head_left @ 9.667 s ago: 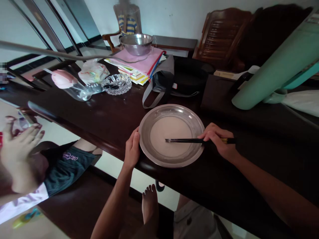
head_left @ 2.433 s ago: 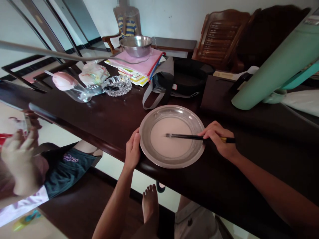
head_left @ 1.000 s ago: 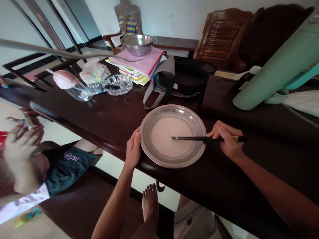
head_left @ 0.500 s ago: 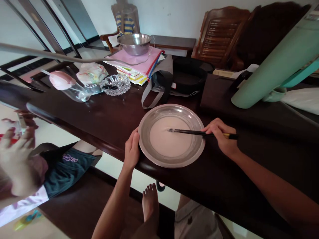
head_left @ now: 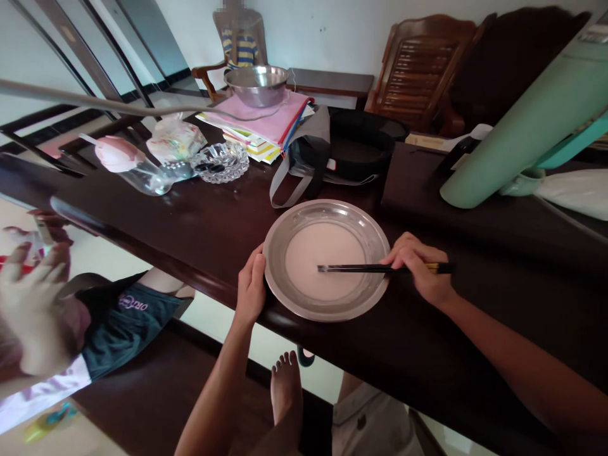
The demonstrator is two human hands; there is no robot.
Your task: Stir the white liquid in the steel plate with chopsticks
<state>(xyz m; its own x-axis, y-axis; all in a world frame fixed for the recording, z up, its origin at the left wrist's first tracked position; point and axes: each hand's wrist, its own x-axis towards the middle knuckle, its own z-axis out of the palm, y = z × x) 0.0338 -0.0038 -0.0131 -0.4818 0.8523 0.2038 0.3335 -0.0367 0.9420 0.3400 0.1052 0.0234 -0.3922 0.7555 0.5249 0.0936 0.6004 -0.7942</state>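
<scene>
A wide metal bowl [head_left: 280, 288] stands near the front edge of the dark table, with a pale pinkish-white liquid [head_left: 323, 240] in it. My left hand [head_left: 251, 285] grips the bowl's left rim, thumb on top and fingers against the outside. In my right hand [head_left: 420, 269], closed over the bowl's right rim, are black chopsticks [head_left: 363, 268] with gold near their upper ends. They lie nearly level across the bowl, and their tips are at the liquid near its middle.
Behind the bowl sits a black and grey bag [head_left: 351, 145]. Farther left are a glass ashtray [head_left: 221, 163], a stack of papers [head_left: 256, 136] and a second metal bowl [head_left: 259, 88]. A green cylinder [head_left: 513, 126] leans at right. Another person's hand [head_left: 35, 297] shows at far left.
My right hand has shifted the chopsticks toward me, so their tips sit lower in the view, near the liquid's middle. My left hand and the bowl have stayed in place.
</scene>
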